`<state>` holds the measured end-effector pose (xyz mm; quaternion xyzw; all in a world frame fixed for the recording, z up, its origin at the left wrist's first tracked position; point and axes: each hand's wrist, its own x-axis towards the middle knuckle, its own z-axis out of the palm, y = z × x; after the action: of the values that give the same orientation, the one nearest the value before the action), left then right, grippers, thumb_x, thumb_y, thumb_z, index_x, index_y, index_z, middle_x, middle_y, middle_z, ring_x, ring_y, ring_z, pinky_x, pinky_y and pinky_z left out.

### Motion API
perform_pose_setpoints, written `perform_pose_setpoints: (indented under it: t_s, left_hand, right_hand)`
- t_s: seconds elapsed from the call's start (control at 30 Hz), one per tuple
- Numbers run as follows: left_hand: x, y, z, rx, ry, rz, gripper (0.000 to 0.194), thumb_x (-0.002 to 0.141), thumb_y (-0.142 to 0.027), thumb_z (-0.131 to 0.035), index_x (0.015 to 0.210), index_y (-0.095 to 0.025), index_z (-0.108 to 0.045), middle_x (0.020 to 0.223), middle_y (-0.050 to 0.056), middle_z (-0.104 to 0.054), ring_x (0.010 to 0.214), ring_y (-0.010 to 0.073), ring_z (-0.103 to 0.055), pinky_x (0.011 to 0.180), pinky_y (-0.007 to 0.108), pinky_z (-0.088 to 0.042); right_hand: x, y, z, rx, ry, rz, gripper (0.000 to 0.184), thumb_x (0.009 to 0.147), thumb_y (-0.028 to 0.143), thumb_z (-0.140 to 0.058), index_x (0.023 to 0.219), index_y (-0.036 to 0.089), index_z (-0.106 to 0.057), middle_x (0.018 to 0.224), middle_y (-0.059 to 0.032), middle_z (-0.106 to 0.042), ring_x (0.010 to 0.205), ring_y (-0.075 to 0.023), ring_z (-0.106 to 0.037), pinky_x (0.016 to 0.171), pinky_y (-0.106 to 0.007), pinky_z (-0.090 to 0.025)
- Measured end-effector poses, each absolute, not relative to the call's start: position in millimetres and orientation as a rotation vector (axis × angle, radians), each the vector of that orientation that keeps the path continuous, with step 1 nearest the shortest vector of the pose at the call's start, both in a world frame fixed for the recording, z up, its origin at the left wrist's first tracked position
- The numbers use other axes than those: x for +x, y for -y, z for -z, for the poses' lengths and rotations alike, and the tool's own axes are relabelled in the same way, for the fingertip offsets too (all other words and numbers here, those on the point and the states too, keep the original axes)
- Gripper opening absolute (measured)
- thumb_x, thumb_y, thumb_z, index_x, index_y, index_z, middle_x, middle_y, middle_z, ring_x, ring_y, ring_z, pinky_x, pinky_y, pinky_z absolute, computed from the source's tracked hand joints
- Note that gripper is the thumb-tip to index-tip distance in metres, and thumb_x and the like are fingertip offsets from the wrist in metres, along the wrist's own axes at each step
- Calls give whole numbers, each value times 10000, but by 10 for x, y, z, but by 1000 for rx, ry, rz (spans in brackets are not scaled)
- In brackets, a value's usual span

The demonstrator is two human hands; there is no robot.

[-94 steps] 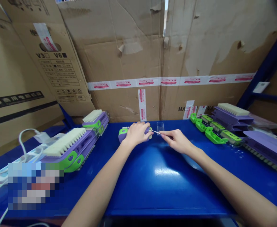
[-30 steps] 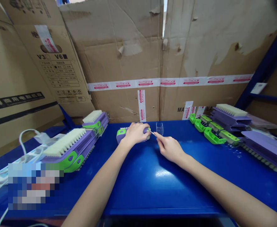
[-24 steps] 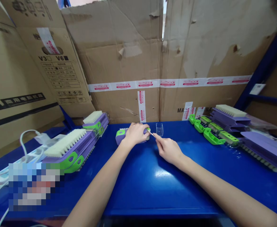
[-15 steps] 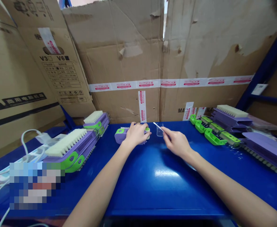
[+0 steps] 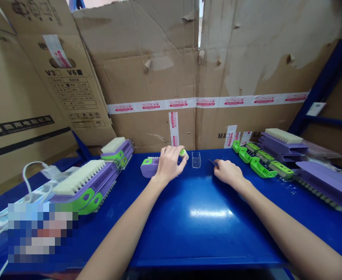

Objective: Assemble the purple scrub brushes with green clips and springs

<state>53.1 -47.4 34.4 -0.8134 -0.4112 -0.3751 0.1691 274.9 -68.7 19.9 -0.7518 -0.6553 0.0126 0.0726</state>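
Observation:
Curled over the right end of a small purple brush with a green end [image 5: 148,167], my left hand [image 5: 168,162] is closed. Its thumb and fingers grip a small green-and-cream piece [image 5: 185,153], and the hand hides much of the brush. Just right of that piece a small clear plastic box [image 5: 196,160] stands on the blue table [image 5: 200,237]. My right hand [image 5: 228,171] is closed near the tabletop, further right. From its fingertips juts a thin flat tool [image 5: 212,161], now looking dark; its exact kind cannot be made out.
On the left lie purple-and-green brushes with cream bristles [image 5: 81,177], beside white cables [image 5: 27,171]. Green clip-like parts [image 5: 260,168] and more purple brush parts [image 5: 328,182] lie at the right. A cardboard wall [image 5: 147,77] closes off the back.
My right hand has moved right, away from the clear box, with the thin tool. The green-and-cream piece has risen slightly in my left fingers. The view has shifted a little.

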Motion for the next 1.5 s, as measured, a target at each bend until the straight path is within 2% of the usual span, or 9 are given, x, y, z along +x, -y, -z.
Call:
perform_pose_setpoints:
  t_s: [0.2, 0.3, 0.43, 0.53, 0.63, 0.83, 0.97, 1.17, 1.5]
  left_hand:
    - [550, 493, -332, -2289, 1112, 1112, 253, 856, -295, -501, 1064, -154, -542, 956, 83, -648, 899, 213, -553, 840, 348, -378]
    - [565, 514, -336, -2299, 1115, 1116, 213, 866, -304, -494, 1018, -165, -548, 929, 71, -646, 886, 206, -554, 841, 345, -377]
    - [624, 569, -342, -2375, 1152, 1133, 192, 866, -315, -496, 1001, -189, -546, 943, 61, -646, 911, 202, -554, 847, 349, -383]
    - [682, 619, -344, -2431, 1139, 1184, 187, 855, -312, -504, 996, -195, -544, 944, 56, -641, 902, 195, -551, 833, 339, -397]
    - [707, 654, -358, -2459, 1102, 1201, 208, 867, -305, -479, 1029, -192, -544, 949, 57, -642, 898, 194, -547, 826, 340, -401]
    - [555, 551, -381, -2351, 1126, 987, 364, 893, -402, -423, 1144, -167, -542, 1020, 115, -631, 995, 261, -525, 886, 409, -359]
    - [394, 425, -352, -2191, 1345, 853, 395, 916, -421, -358, 1099, -143, -571, 1009, 143, -639, 999, 284, -523, 884, 429, -336]
    - [353, 399, -331, -2200, 1506, 692, 428, 935, -433, -286, 1002, -152, -602, 945, 136, -676, 922, 270, -575, 859, 428, -328]
    - [372, 402, -322, -2195, 1499, 654, 435, 942, -429, -276, 1002, -156, -608, 929, 128, -687, 895, 258, -603, 875, 426, -317]
  right_hand:
    - [2684, 760, -231, -2296, 1993, 64, 355, 861, 273, -383, 1102, 171, -623, 999, -166, -664, 900, -284, -654, 703, -351, -468]
    - [2592, 815, -257, -2181, 1998, 173, 398, 890, 351, -383, 1212, 199, -562, 1019, -143, -654, 888, -268, -650, 717, -355, -467]
    - [2386, 877, -258, -1700, 2103, 160, 557, 873, 446, -437, 1380, 220, -392, 1144, -113, -595, 996, -239, -593, 775, -333, -474]
    - [2245, 881, -227, -1370, 2089, 55, 595, 837, 334, -467, 1396, 169, -349, 1212, -118, -561, 1105, -221, -533, 860, -326, -467]
    - [2191, 852, -207, -1223, 2011, -17, 551, 830, 236, -416, 1374, 156, -373, 1248, -119, -559, 1106, -200, -543, 902, -326, -456]
    - [2272, 730, -322, -1493, 1878, 29, 625, 841, 348, -461, 1413, 146, -314, 1105, -128, -648, 896, -231, -637, 763, -325, -478]
    - [2286, 566, -468, -1815, 1814, 128, 581, 849, 397, -434, 1380, 166, -380, 1057, -143, -668, 918, -280, -642, 744, -337, -466]
    - [2165, 362, -522, -2034, 1933, 141, 414, 838, 374, -427, 1165, 152, -550, 948, -163, -674, 893, -296, -653, 695, -336, -470]
    - [2055, 268, -339, -2058, 2030, 386, 314, 887, 290, -374, 1002, 114, -607, 899, -159, -666, 836, -260, -661, 674, -314, -480]
